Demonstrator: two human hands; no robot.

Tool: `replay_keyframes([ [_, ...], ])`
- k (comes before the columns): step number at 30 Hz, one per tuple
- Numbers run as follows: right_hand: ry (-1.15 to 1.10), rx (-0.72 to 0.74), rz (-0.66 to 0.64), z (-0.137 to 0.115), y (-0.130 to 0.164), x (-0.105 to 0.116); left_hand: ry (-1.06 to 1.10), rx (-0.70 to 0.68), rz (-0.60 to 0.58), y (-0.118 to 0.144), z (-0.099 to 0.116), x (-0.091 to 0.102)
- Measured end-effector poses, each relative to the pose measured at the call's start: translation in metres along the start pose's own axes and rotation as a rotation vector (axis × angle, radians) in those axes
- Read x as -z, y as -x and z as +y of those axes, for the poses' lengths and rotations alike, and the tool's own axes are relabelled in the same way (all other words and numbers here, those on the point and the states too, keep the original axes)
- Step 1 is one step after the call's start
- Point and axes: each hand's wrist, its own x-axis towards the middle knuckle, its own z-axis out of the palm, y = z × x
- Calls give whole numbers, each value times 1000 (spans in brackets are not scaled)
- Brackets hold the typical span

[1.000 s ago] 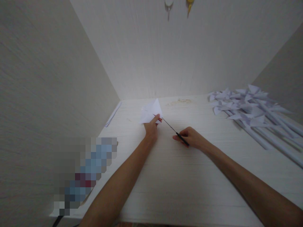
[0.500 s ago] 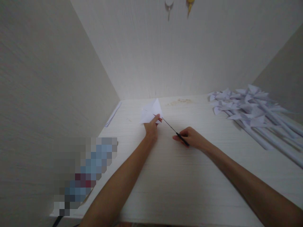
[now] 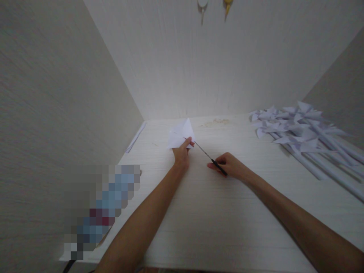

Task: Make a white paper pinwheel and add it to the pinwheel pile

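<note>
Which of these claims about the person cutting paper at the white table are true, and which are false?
1. The left hand holds a folded white paper. True.
2. The right hand holds a pencil. False: it grips black-handled scissors.
3. The scissors' tip reaches the paper. True.
4. Paper pinwheels lie piled at the table's left. False: they lie at the right.
5. The table is dark wood. False: it is white.

Folded white paper (image 3: 180,135), black-handled scissors (image 3: 209,157)

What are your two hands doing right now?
Left hand: closed, pinching the folded white paper piece.
Right hand: closed around the thin black-handled scissors.
</note>
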Motion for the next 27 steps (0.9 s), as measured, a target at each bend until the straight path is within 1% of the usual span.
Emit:
replay_keyframes([
  [11, 45, 4, 0, -2, 1, 1, 1, 9, 15, 0, 0, 0],
  [19, 24, -8, -3, -2, 0, 1, -1, -14, 17, -1, 0, 0],
  [22, -18, 0, 87, 2, -3, -2, -14, -23, 29, -2, 1, 1],
  [25, -106, 38, 247, 8, -8, -5, -16, -25, 22, -2, 1, 1],
  [27, -110, 60, 361, 12, -10, -5, -11, -23, 19, -2, 1, 1],
])
